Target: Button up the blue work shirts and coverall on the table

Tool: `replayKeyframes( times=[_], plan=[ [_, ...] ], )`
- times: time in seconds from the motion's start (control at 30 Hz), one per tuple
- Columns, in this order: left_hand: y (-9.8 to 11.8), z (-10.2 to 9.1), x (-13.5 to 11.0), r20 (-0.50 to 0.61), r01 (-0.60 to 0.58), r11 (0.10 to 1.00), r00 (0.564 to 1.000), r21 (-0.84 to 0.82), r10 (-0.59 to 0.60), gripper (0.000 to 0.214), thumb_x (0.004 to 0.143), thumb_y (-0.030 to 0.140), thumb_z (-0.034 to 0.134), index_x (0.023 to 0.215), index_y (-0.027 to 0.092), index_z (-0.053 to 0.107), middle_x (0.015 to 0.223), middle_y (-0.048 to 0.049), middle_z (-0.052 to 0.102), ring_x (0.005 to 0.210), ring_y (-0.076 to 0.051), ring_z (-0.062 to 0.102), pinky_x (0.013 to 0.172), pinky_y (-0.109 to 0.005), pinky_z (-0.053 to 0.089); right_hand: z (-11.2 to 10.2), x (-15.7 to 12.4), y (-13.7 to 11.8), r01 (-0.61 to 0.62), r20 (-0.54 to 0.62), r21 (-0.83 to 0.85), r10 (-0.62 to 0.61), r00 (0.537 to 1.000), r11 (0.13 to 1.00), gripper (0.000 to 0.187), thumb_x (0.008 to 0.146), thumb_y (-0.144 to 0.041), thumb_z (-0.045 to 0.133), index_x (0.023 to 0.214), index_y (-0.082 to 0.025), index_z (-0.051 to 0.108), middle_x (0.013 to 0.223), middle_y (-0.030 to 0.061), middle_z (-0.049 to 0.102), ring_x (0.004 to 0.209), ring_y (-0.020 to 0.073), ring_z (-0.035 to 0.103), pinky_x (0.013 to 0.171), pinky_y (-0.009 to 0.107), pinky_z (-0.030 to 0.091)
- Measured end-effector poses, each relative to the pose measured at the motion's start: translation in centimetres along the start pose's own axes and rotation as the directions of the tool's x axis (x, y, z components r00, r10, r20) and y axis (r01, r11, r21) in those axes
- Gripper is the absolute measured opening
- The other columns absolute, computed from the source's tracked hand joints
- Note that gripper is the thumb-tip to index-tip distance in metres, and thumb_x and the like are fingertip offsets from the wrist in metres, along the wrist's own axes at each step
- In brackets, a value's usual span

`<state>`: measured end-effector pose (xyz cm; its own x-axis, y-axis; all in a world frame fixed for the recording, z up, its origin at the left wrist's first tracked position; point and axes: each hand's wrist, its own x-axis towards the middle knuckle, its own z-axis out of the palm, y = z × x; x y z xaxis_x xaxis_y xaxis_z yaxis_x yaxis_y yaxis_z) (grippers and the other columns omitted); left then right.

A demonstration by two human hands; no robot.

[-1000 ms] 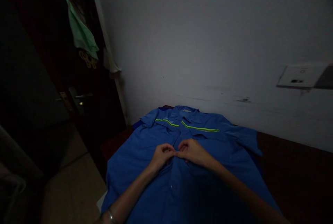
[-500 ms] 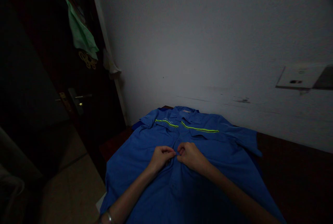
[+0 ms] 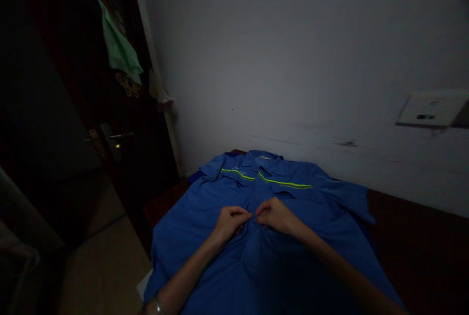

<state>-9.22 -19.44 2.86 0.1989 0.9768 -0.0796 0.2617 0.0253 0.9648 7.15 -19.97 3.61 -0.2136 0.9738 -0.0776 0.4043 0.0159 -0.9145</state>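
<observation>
A blue short-sleeved shirt (image 3: 198,217) with yellow-green stripes across the chest lies front up, its collar toward the wall. My left hand (image 3: 231,221) pinches one front edge near the middle of the shirt, thumb and forefinger together. Just to its right, my right hand (image 3: 275,215) is closed on the other side of the front opening, with the fingertips of both hands almost touching. Any button between the fingers is too small and dark to make out. A silvery bracelet (image 3: 158,305) circles my left wrist.
The shirt rests on a dark reddish table (image 3: 403,237) against a pale wall (image 3: 293,61). A wall socket (image 3: 428,109) is at the right. On the left stands a dark door (image 3: 146,154) with a lever handle (image 3: 119,136) and a green cloth (image 3: 119,51) hanging from it.
My right hand has turned and its fingers have drawn closer together on the shirt front. The cloth between the hands has shifted a little. The view has moved slightly.
</observation>
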Motion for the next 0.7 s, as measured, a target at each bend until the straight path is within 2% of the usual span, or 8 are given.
replayKeyframes(
  times=[0.43, 0.7],
  plan=[
    [-0.42, -0.14, 0.00, 0.056, -0.055, 0.998, 0.997, 0.012, 0.054, 0.034, 0.055, 0.043, 0.068, 0.062, 0.011, 0.058, 0.038, 0.0056, 0.042, 0.033, -0.005, 0.033, 0.036, -0.019, 0.022, -0.20, -0.17, -0.30, 0.027, 0.000, 0.015, -0.027, 1.000, 1.000, 0.014, 0.056, -0.012, 0.054, 0.068, -0.011, 0.061, 0.054, 0.0008, 0.061, 0.048, 0.0096, 0.053, 0.044, 0.017, 0.039],
    [-0.10, -0.04, -0.40, 0.055, -0.129, 0.988, 0.991, 0.086, 0.124, 0.025, 0.056, 0.033, 0.068, 0.063, 0.010, 0.061, 0.045, 0.0044, 0.044, 0.040, -0.004, 0.034, 0.041, -0.018, 0.023, -0.05, -0.04, -0.13, 0.084, -0.081, -0.119, -0.094, 0.992, 0.989, 0.017, 0.056, -0.013, 0.054, 0.068, -0.012, 0.065, 0.058, 0.0021, 0.064, 0.052, 0.0110, 0.055, 0.046, 0.017, 0.037]
  ],
)
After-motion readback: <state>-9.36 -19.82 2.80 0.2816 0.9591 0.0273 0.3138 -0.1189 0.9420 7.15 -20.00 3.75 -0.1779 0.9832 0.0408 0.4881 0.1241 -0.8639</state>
